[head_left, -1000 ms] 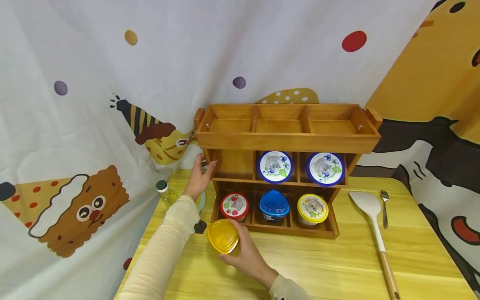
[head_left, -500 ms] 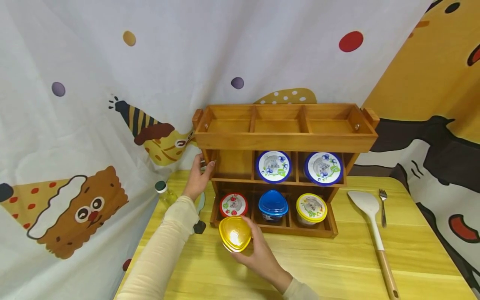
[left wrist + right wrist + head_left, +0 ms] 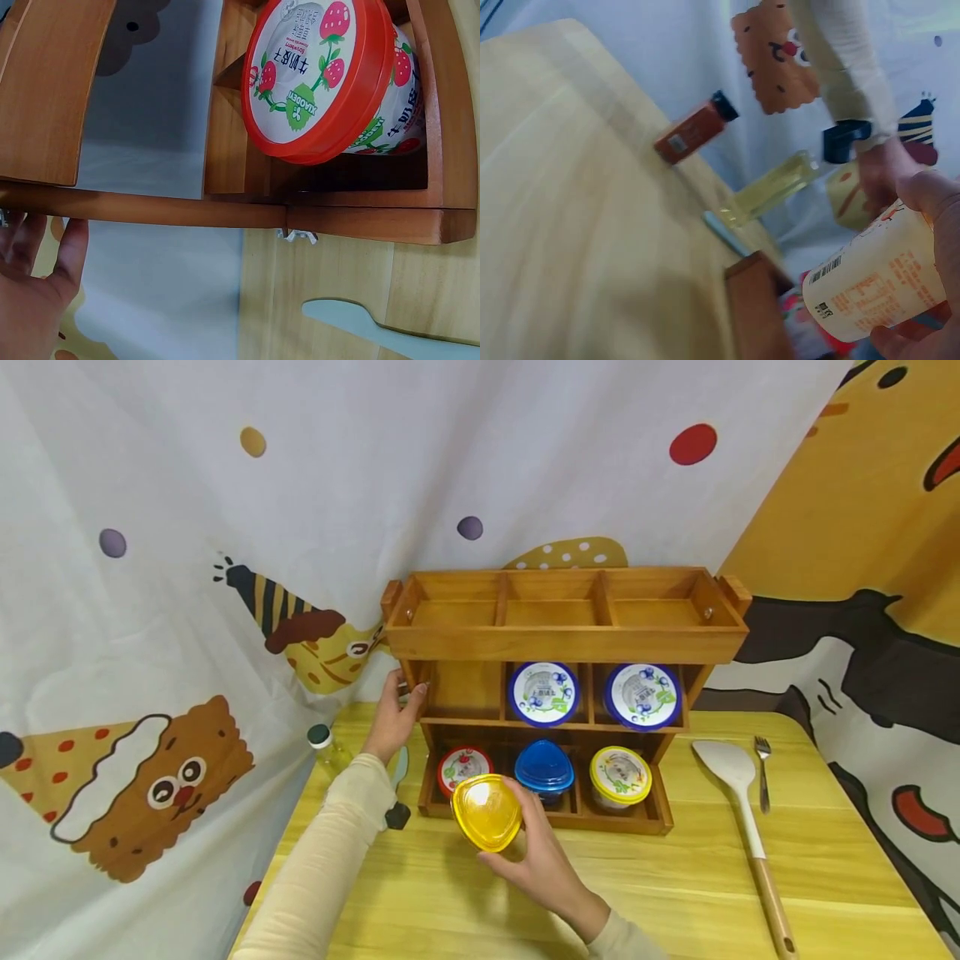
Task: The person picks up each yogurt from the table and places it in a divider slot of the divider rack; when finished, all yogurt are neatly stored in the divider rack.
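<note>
My right hand (image 3: pixel 543 864) grips a white cup with orange print (image 3: pixel 877 285) and a yellow lid (image 3: pixel 487 812). The cup is raised in front of the lower left part of a wooden shelf (image 3: pixel 566 645). My left hand (image 3: pixel 393 718) holds the shelf's left upright, its thumb at the front edge. A strawberry tub with a red lid (image 3: pixel 322 75) sits in the bottom left compartment, partly hidden by the cup in the head view. Beside it are a blue-lidded cup (image 3: pixel 544 765) and a yellow-rimmed tub (image 3: pixel 620 775). Two blue-rimmed tubs (image 3: pixel 544 693) stand on the middle tier.
Left of the shelf are a green-capped clear bottle (image 3: pixel 321 739) and a pale knife (image 3: pixel 401 766). A red bottle with a dark cap (image 3: pixel 697 131) shows in the right wrist view. A white spatula (image 3: pixel 738 777) and a fork (image 3: pixel 763 772) lie on the right.
My right hand has carried the yellow-lidded cup right and slightly up, so it now overlaps the red-lidded tub in the head view. The left hand stays on the shelf's upright.
</note>
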Demonstrator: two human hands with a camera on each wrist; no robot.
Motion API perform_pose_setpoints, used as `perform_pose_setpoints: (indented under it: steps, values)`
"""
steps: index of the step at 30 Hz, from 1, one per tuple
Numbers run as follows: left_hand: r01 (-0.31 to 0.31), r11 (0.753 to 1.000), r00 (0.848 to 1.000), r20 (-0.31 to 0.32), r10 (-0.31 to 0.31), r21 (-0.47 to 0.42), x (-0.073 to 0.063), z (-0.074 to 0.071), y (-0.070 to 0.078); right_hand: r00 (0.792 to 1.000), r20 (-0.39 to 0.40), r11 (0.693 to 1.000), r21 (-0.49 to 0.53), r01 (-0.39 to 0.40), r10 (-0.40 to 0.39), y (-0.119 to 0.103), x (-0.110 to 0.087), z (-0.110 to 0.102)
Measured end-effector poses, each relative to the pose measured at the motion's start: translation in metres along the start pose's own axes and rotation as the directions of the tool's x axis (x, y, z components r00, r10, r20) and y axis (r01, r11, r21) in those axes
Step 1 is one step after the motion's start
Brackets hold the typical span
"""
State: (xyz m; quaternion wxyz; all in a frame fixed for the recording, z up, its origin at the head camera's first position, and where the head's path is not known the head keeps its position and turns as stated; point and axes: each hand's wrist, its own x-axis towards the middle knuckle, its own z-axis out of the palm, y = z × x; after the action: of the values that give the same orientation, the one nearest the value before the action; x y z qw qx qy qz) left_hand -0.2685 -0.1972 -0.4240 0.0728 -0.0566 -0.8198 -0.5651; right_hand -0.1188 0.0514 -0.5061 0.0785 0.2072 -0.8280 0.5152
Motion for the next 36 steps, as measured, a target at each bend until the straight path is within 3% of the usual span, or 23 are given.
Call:
perform_pose_setpoints:
  steps: [6, 8, 24, 36]
  values:
    - [-0.011, 1.0, 1.0, -0.015, 0.011, -0.015, 0.013, 0.002, -0.031, 0.997, -0.018, 0.997, -0.02, 0.073, -0.074, -0.017, 0.017, -0.011]
    - [-0.022, 1.0, 1.0, -0.021, 0.021, -0.01, 0.014, 0.002, -0.034, 0.995, -0.019, 0.995, -0.019, 0.094, -0.094, -0.023, 0.022, -0.013]
    - [-0.024, 0.999, 0.999, -0.024, 0.025, 0.033, 0.011, 0.003, -0.034, 0.982, -0.064, 0.984, 0.006, 0.178, -0.177, -0.059, 0.067, -0.024]
    - [-0.022, 1.0, 1.0, -0.02, 0.022, -0.011, 0.012, 0.004, -0.036, 0.973, -0.073, 0.975, 0.016, 0.222, -0.22, -0.064, 0.092, -0.027]
